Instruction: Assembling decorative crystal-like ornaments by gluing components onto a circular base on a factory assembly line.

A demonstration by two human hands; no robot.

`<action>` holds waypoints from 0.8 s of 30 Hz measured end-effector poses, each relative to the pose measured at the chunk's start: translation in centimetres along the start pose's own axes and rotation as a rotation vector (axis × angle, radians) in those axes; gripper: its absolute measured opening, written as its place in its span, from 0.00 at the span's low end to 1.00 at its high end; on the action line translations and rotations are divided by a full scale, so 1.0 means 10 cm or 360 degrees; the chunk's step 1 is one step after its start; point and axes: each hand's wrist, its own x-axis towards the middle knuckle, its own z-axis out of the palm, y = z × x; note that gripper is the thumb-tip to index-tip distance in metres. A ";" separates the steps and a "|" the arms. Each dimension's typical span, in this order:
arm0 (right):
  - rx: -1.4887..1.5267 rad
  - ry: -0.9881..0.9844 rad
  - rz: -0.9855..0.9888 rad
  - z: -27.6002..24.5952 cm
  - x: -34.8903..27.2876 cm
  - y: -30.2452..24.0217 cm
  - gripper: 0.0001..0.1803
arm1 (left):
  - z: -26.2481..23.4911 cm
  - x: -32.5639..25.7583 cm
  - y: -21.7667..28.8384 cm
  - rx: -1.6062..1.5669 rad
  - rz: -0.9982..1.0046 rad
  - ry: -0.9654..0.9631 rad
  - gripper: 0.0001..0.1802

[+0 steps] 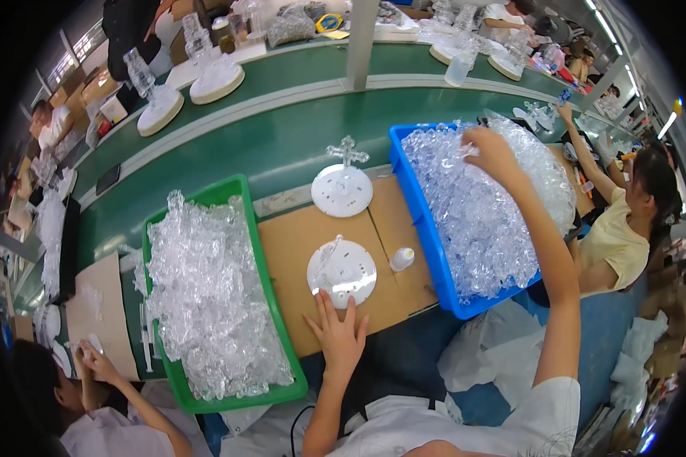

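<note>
Head view: left hand [338, 335] spread, gripping nothing, fingertips on the near edge of the round white plastic-looking disc [354, 266] just ahead. Right hand [501, 158] curled over the blue rectangular plastic bin [427, 242] of clear plastic pieces [476, 221]; can't tell if it's grasping one. Probably picking; next calls for a clean single-piece pinch, disc steady.

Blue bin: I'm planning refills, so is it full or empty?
Full, or nearly so: clear pieces spread across the blue bin and rise close to its rim.
</note>
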 end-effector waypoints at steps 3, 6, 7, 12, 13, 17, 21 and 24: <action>0.0688 0.0161 0.0184 -0.23 -0.24 -0.45 0.13 | -0.03 0.00 -0.07 0.0054 -0.0038 -0.0036 0.26; 0.1366 -0.0172 0.0090 -0.29 -0.81 -1.47 0.15 | -0.08 -0.03 -0.16 -0.0155 0.0005 0.0006 0.26; 0.1543 -0.0350 0.0045 -0.17 -0.98 -1.77 0.16 | -0.10 -0.04 -0.19 -0.0146 -0.0019 -0.0015 0.26; 0.1717 -0.0416 -0.0069 1.00 -1.29 -2.13 0.15 | -0.08 0.01 -0.14 -0.0213 0.0045 -0.0040 0.24; 0.1729 -0.0425 -0.0060 1.09 -1.30 -2.13 0.15 | -0.08 0.00 -0.15 -0.0184 0.0067 -0.0034 0.25; 0.1575 -0.0240 -0.0220 1.18 -1.19 -2.14 0.13 | -0.08 -0.03 -0.19 -0.0174 0.0053 -0.0027 0.27; 0.1523 -0.0294 -0.0362 1.20 -1.16 -2.18 0.12 | -0.08 -0.04 -0.19 -0.0304 0.0027 0.0055 0.28; 0.1513 -0.0351 -0.0303 1.17 -1.15 -2.18 0.13 | -0.11 0.00 -0.16 -0.0184 0.0039 0.0008 0.31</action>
